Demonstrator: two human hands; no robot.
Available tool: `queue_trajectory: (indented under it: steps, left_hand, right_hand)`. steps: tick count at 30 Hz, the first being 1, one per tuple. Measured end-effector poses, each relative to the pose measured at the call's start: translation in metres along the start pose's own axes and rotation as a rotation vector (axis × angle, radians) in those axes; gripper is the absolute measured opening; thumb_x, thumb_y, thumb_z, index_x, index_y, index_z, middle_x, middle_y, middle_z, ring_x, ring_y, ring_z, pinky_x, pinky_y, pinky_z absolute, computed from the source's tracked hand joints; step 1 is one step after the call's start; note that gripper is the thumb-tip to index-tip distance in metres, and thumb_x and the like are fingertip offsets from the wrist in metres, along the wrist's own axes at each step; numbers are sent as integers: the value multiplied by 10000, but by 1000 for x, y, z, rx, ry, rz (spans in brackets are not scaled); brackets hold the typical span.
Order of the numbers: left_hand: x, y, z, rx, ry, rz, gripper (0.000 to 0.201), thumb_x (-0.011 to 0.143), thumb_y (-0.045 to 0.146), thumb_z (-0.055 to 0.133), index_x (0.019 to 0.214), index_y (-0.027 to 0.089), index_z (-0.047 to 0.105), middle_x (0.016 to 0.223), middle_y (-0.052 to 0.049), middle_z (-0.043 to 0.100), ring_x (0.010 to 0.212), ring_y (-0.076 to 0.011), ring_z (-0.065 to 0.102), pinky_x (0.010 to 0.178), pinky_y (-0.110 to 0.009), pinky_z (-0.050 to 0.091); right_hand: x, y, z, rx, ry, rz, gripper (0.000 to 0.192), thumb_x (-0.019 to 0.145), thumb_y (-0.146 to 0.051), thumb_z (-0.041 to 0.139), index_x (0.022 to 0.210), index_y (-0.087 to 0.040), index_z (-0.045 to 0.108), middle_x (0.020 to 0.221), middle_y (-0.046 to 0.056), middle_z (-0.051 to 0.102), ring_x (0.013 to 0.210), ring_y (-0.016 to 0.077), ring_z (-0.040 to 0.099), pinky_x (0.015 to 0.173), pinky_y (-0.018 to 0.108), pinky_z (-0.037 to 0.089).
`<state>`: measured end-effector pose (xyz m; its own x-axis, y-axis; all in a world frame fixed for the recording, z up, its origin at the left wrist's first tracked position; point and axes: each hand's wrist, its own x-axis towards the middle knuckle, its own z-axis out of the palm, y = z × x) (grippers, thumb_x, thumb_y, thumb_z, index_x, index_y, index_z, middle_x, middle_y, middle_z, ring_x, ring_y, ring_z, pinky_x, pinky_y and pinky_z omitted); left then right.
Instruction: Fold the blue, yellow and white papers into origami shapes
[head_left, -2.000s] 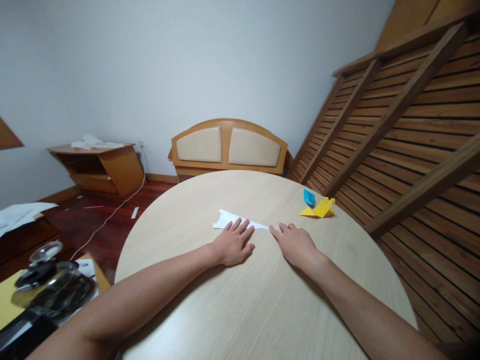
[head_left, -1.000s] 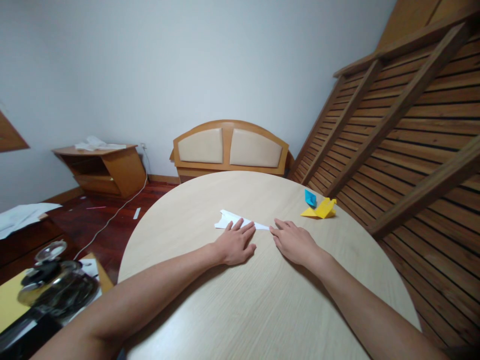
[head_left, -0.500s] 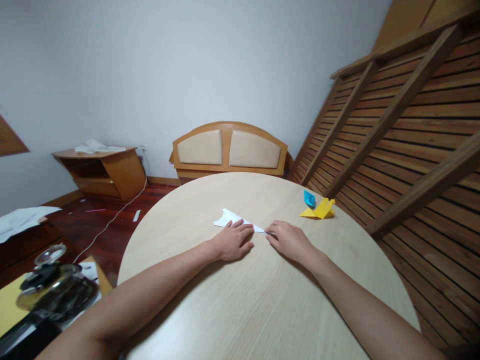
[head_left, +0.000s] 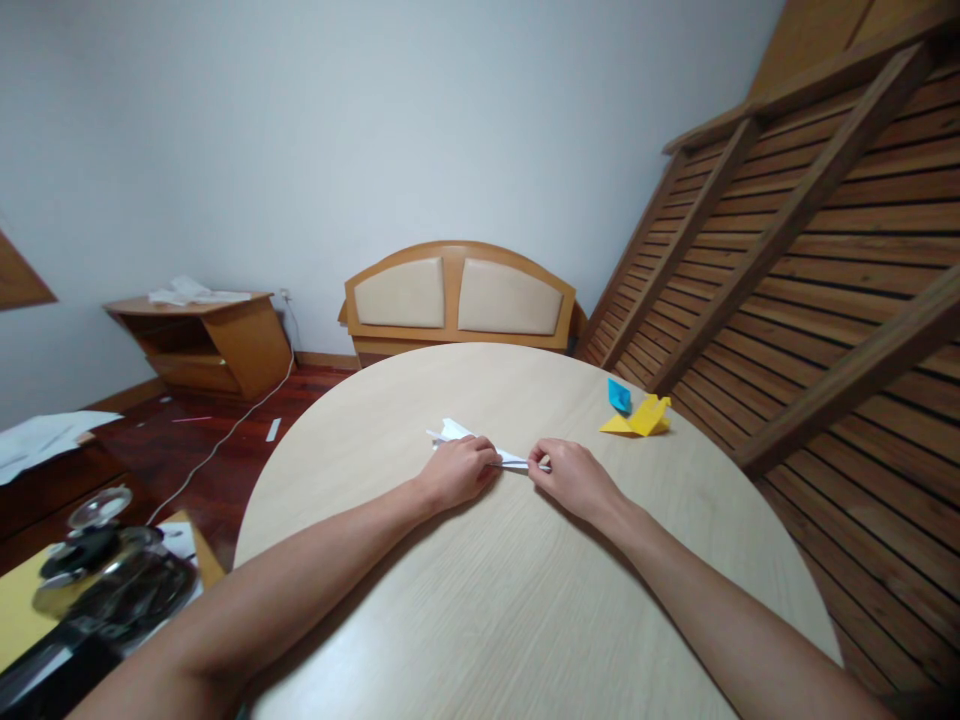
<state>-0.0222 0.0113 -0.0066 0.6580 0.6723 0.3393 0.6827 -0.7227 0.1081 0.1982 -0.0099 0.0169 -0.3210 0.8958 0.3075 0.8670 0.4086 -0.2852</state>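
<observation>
A folded white paper plane (head_left: 454,433) lies on the round light-wood table (head_left: 525,600), its pointed tip to the right. My left hand (head_left: 454,470) curls over the plane's middle, fingers pinching its near edge. My right hand (head_left: 566,477) pinches the pointed tip between thumb and forefinger. Most of the plane's body is hidden under the two hands; only its wide tail shows at the left.
A yellow folded paper shape (head_left: 641,418) and a small blue one (head_left: 619,396) sit at the table's far right. A padded wooden headboard (head_left: 459,297) stands behind the table, slatted wooden frames (head_left: 817,270) lean at right, and a glass pot (head_left: 105,580) is at lower left.
Both hands went from lying flat with fingers spread on the paper to curled, pinching grips. The right hand slid left onto the tip, and the plane's edge is lifted slightly.
</observation>
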Motion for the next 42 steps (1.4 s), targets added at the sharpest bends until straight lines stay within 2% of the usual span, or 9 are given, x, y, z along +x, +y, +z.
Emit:
queue_trajectory:
  steps: [7, 10, 13, 15, 18, 25, 29, 37, 42]
  left_hand:
    - [3, -3, -6, 63, 23, -25, 188, 901, 155, 537, 976, 198, 704, 975, -72, 707, 873, -206, 668, 758, -296, 520]
    - [3, -4, -8, 57, 50, -38, 181, 895, 145, 538, 947, 197, 703, 961, -69, 710, 842, -205, 671, 748, -298, 520]
    - [2, -4, -8, 26, 127, -52, 185, 883, 130, 545, 989, 191, 684, 960, -67, 706, 818, -198, 672, 750, -299, 528]
    - [2, -3, -8, 3, 195, -45, 188, 881, 121, 539, 1001, 184, 669, 962, -70, 703, 807, -189, 670, 755, -298, 534]
    - [1, 2, -7, -59, 303, 33, 181, 909, 127, 503, 991, 184, 654, 987, -75, 700, 837, -174, 673, 775, -289, 544]
    - [-2, 11, -8, -240, 446, 246, 190, 960, 149, 461, 1037, 181, 632, 1044, -80, 704, 950, -155, 692, 820, -277, 567]
    - [-2, 12, -9, -304, 449, 259, 167, 958, 166, 474, 1006, 191, 632, 1036, -91, 711, 984, -170, 684, 850, -313, 567]
    - [-2, 14, -11, -387, 489, 202, 147, 917, 209, 522, 1021, 193, 625, 999, -100, 702, 956, -196, 669, 834, -340, 550]
    - [-2, 16, -17, -341, 600, 215, 121, 931, 230, 557, 1031, 196, 616, 926, -78, 714, 863, -183, 662, 776, -322, 541]
  right_hand:
    - [0, -5, -2, 233, 31, -26, 134, 862, -249, 592, 786, -193, 687, 762, 19, 714, 662, 157, 637, 628, 253, 444]
    - [-1, -6, -6, 297, 59, -65, 171, 900, -307, 576, 836, -187, 679, 828, 39, 717, 716, 169, 650, 674, 270, 481]
    - [-3, -6, -8, 325, 117, -154, 216, 870, -375, 655, 980, -190, 657, 960, 56, 713, 848, 191, 665, 773, 300, 509]
    - [-3, -7, -8, 302, 166, -231, 275, 847, -361, 698, 1055, -195, 631, 1028, 61, 703, 938, 205, 658, 850, 323, 508]
    - [-3, -7, -6, 257, 217, -328, 209, 885, -282, 655, 1077, -205, 625, 1089, 73, 697, 1039, 216, 639, 934, 349, 488]
    - [-1, -4, -2, 206, 277, -426, 126, 894, -133, 577, 954, -213, 654, 1080, 59, 734, 1045, 207, 656, 944, 366, 475]
    - [-3, -2, -4, 154, 261, -477, 136, 870, -124, 583, 947, -213, 649, 1098, 60, 749, 1101, 214, 657, 988, 381, 452]
    - [-4, -5, -14, 14, 247, -520, 210, 931, -154, 498, 1030, -215, 673, 1028, 70, 758, 1032, 196, 677, 969, 368, 452]
    - [-3, -1, -23, -138, 251, -498, 238, 936, -122, 494, 1039, -214, 688, 986, 45, 761, 914, 188, 678, 980, 357, 405]
